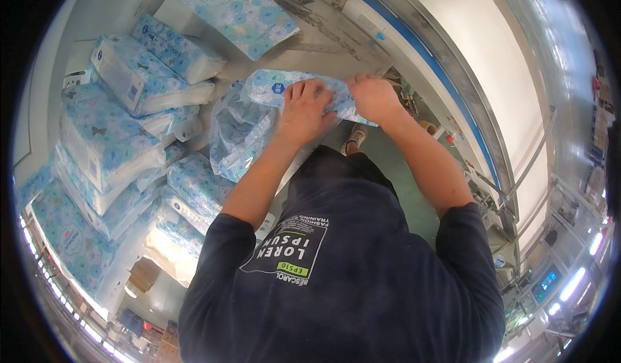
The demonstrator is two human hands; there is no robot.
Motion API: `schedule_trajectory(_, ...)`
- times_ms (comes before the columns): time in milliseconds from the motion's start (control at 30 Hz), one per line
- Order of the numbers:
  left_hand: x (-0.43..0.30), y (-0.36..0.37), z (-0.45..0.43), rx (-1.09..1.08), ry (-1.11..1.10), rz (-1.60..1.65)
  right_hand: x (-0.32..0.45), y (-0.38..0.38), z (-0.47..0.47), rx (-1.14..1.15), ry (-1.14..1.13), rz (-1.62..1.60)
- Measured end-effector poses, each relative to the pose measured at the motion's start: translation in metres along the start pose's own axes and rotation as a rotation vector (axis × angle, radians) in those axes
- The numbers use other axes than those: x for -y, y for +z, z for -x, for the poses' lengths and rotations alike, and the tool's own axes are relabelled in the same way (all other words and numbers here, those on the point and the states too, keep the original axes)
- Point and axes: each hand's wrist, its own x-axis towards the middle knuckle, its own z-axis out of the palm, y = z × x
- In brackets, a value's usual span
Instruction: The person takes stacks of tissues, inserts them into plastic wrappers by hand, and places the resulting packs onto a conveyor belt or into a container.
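Note:
My left hand [306, 108] lies over a blue floral plastic tissue wrapper [269, 85], its fingertips pressing into the film. At the wrapper's right end, my right hand [371, 96] grips the edge with curled fingers. Whether tissue is inside this wrapper is hard to tell. A crumpled clear and blue plastic film [237, 140] sits just left of my left forearm. Beyond the wrapper lies a larger blue floral tissue pack [237, 11] on the metal table [320, 55].
Several wrapped tissue packs [106, 135] are piled at the left, some with white tissue showing at their ends. A machine's metal rail with a blue strip [436, 67] curves along the right. A cardboard roll [427, 127] is below it. A small brown carton [144, 274] is at lower left.

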Motion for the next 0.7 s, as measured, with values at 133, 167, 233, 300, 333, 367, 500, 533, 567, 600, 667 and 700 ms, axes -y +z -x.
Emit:
schedule_trajectory(133,0.002,0.005,-0.001,0.03,0.055,0.056,0.002,0.004,0.001,-0.033,0.062,-0.13)
schedule_trajectory(167,0.003,0.006,0.0,0.024,0.098,0.06,0.002,0.003,0.003,-0.04,0.081,-0.166)
schedule_trajectory(233,0.003,0.004,0.002,0.03,0.15,0.073,0.003,-0.001,0.007,-0.041,0.109,-0.225)
schedule_trajectory(300,0.004,-0.001,0.002,0.049,0.167,0.085,0.002,-0.008,0.009,-0.033,0.121,-0.266)
schedule_trajectory(333,0.006,-0.003,0.002,0.064,0.22,0.062,0.0,-0.006,0.01,-0.067,0.122,-0.279)
schedule_trajectory(367,0.009,-0.007,0.002,0.079,0.271,0.037,-0.004,-0.002,0.011,-0.101,0.123,-0.293)
schedule_trajectory(500,0.032,-0.018,0.027,0.258,0.365,-0.004,-0.044,-0.009,0.009,-0.114,0.429,-0.271)
schedule_trajectory(533,0.039,-0.025,0.036,0.132,0.357,0.037,-0.055,-0.011,0.011,-0.112,0.5,-0.322)
schedule_trajectory(567,0.039,-0.028,0.041,0.119,0.266,0.041,-0.064,-0.012,0.013,-0.108,0.569,-0.373)
schedule_trajectory(600,0.038,-0.033,0.044,0.106,0.18,0.046,-0.068,-0.013,0.014,-0.107,0.644,-0.423)
schedule_trajectory(667,0.04,-0.036,0.046,0.074,0.057,0.065,-0.057,0.0,0.017,0.016,0.568,-0.375)
schedule_trajectory(700,0.04,-0.031,0.045,0.049,0.012,0.078,-0.05,0.002,0.019,0.077,0.521,-0.346)
